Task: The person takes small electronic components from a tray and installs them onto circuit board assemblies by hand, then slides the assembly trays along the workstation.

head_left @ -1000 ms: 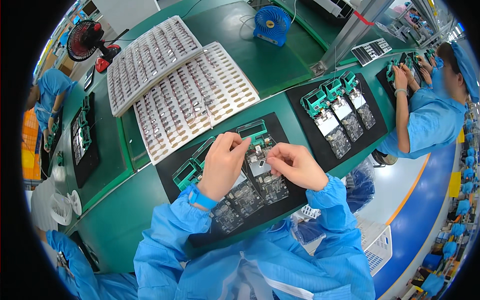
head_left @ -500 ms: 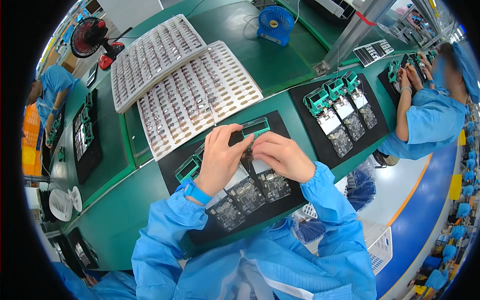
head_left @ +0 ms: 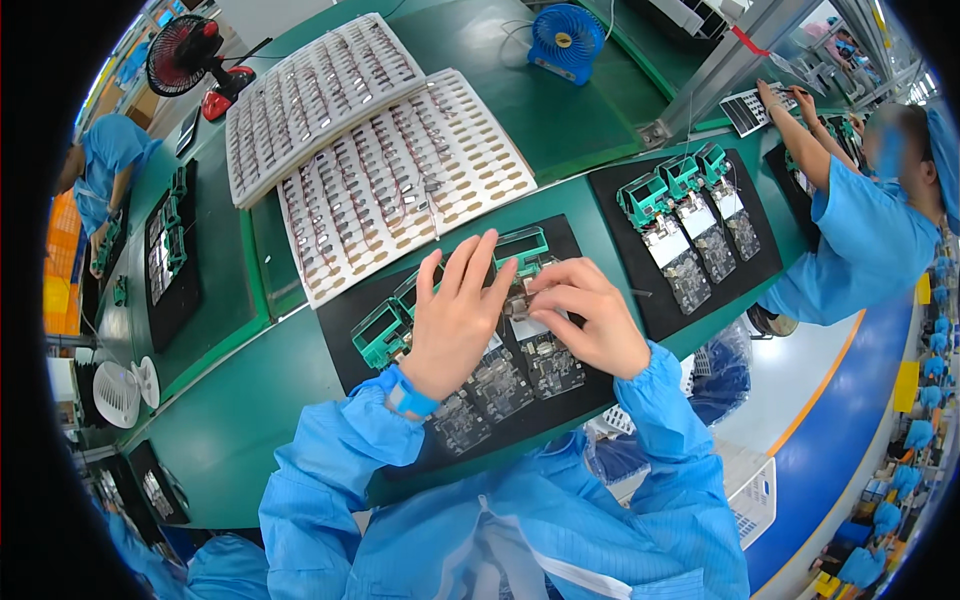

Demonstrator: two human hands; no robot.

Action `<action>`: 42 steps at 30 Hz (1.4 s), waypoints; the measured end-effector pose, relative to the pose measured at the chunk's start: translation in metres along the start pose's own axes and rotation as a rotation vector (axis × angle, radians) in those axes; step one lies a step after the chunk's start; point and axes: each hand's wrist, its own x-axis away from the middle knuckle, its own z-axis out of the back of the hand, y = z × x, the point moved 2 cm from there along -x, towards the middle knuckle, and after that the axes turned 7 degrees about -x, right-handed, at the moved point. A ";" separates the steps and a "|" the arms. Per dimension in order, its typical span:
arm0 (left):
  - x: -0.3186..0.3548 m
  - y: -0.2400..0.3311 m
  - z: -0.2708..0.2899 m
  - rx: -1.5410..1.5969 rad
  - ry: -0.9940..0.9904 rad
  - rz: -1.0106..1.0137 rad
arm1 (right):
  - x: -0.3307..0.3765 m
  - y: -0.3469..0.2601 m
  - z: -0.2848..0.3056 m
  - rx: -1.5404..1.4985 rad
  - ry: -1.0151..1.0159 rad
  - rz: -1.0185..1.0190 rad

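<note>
Fingers spread, my left hand (head_left: 455, 325) hovers over the middle of the black mat (head_left: 345, 335) and covers part of the units there. My right hand (head_left: 592, 318) is curled, with thumb and fingertips drawn together beside the rightmost unit; whatever they pinch is too small to make out. That unit has a green plastic frame (head_left: 522, 243) at its far end and a dark circuit board (head_left: 550, 365) at its near end. To its left lie another circuit board (head_left: 500, 385) and a third board (head_left: 460, 425). A green frame (head_left: 382, 335) shows left of my left hand.
Two overlapping white trays (head_left: 485, 170) hold rows of small wired parts beyond the mat. A second black mat (head_left: 655, 320) with three similar units lies to the right. A blue fan (head_left: 565, 42) and a red-black fan (head_left: 195, 60) stand farther back. A co-worker (head_left: 870, 215) sits at the right.
My left hand has opened, its fingers lifting away from the rightmost unit. My right hand has shifted slightly right, staying curled. The co-worker at right now reaches toward a black-and-white sheet.
</note>
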 end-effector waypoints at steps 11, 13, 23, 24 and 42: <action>0.053 -0.019 0.047 1.175 -0.036 0.544 | 0.009 -0.037 -0.050 -0.346 0.080 -0.248; 0.060 -0.030 0.046 1.166 -0.022 0.610 | 0.000 -0.040 -0.060 -0.312 0.066 -0.283; 0.055 -0.048 0.028 0.592 0.106 0.511 | -0.020 -0.020 -0.094 0.027 0.054 -0.158; 0.053 -0.049 0.029 0.594 0.105 0.513 | -0.019 -0.020 -0.094 -0.002 0.046 -0.178; 0.049 -0.044 0.034 0.517 0.071 0.453 | -0.021 -0.013 -0.093 -0.140 0.010 -0.279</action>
